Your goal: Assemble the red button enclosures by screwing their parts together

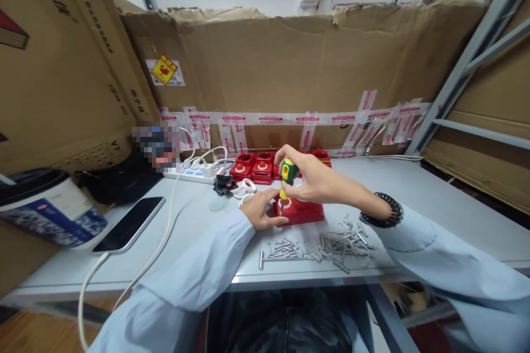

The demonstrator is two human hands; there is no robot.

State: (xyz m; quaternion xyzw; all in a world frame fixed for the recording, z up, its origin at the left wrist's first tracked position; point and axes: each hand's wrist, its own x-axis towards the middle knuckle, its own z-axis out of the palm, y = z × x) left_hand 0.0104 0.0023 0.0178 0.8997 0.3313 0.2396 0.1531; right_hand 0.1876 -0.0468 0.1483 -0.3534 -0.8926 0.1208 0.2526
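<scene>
My right hand (pixel 304 175) grips a green and yellow screwdriver (pixel 289 174) from above. Its shaft points down at the left part of a red housing (pixel 304 212) on the table, and the tip meets the housing near a pale round dial mark. Against the housing's left side rests my left hand (pixel 263 210), thumb along the front edge and fingers around the back, steadying it. Part of the housing is hidden behind my right hand. In front lie a pile of small screws (pixel 287 247) and a heap of metal T-shaped pieces (pixel 345 240) with thin strings.
More red housings (pixel 252 168) stand in a row at the back. Left of them are a white power strip (pixel 196 175), a black knob-like part (pixel 224 184) and white cables. A phone (pixel 130 224) and a bucket (pixel 53 209) sit at the left. Cardboard (pixel 269 66) walls the back.
</scene>
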